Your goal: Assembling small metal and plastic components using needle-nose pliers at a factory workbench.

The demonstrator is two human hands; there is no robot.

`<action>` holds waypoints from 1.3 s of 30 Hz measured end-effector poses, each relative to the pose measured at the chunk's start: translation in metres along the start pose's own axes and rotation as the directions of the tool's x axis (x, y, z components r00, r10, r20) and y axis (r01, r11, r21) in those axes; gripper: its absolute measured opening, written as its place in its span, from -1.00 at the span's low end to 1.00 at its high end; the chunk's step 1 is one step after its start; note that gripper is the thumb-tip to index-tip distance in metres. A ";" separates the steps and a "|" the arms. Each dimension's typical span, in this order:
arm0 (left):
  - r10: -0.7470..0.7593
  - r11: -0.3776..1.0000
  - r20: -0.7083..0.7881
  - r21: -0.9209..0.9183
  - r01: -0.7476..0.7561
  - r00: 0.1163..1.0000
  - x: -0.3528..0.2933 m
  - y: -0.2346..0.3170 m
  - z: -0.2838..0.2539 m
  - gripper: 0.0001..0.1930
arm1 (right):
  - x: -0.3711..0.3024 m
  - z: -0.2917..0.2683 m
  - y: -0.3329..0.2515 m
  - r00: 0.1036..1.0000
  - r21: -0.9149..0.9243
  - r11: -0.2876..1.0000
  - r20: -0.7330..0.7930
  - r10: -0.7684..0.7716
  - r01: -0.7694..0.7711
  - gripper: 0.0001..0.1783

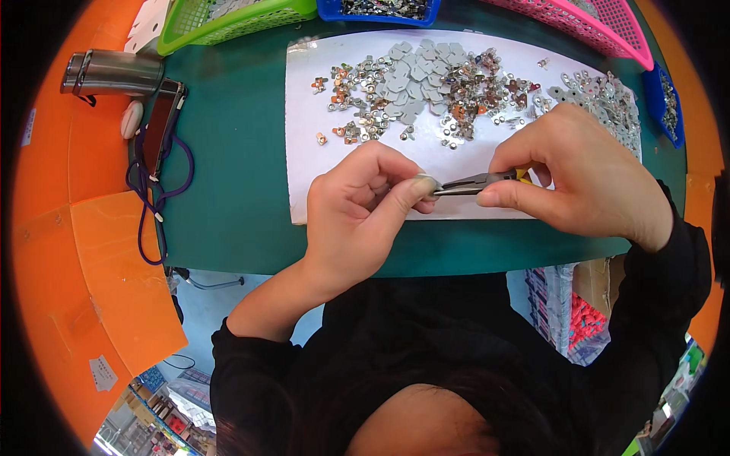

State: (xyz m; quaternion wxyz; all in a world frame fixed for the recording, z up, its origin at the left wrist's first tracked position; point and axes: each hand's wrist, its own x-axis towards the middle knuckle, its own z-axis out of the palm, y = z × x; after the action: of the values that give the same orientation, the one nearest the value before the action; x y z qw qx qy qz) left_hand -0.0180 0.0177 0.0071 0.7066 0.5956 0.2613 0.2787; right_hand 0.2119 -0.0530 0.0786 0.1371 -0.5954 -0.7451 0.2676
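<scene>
My left hand [353, 209] pinches a small metal part [431, 185] between thumb and forefinger; the fingertips cover most of it. In my right hand [582, 171] is a pair of needle-nose pliers [480, 181] with dark jaws and a yellow handle, its tips meeting the part at my left fingertips. Both hands are above the near edge of a white board [304, 175]. Beyond them on the board lie a heap of flat grey metal plates [414, 76], loose silver and copper-coloured fittings [365, 95], and another pile of silver pieces [612, 102] at the right.
A green basket [236, 30], a blue tray [378, 18] and a pink basket [601, 38] line the far edge of the green table [228, 205]. Another blue tray [663, 106] stands far right. At left are a steel flask [122, 72] and a phone [161, 125] with a purple cord [188, 163].
</scene>
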 end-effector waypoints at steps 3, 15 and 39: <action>-0.023 0.998 0.006 -0.054 0.023 1.000 -0.001 0.000 0.000 -0.95 | 0.000 0.002 0.003 0.999 0.077 0.997 0.018 0.028 -0.029 -0.74; -0.079 0.979 -0.119 -0.196 0.054 0.990 -0.002 -0.006 0.007 -0.91 | -0.003 0.009 -0.002 0.987 0.194 0.968 0.049 0.152 -0.158 -0.74; -0.080 0.977 -0.104 -0.204 0.058 0.991 -0.004 -0.007 0.004 -0.91 | -0.006 0.024 -0.002 0.988 0.267 0.951 0.015 0.157 -0.155 -0.68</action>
State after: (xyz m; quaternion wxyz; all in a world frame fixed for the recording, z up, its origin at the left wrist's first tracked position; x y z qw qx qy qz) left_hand -0.0173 0.0107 0.0010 0.7566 0.4953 0.2916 0.3119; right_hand 0.1993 -0.0645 0.0603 0.1972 -0.6293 -0.6524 0.3736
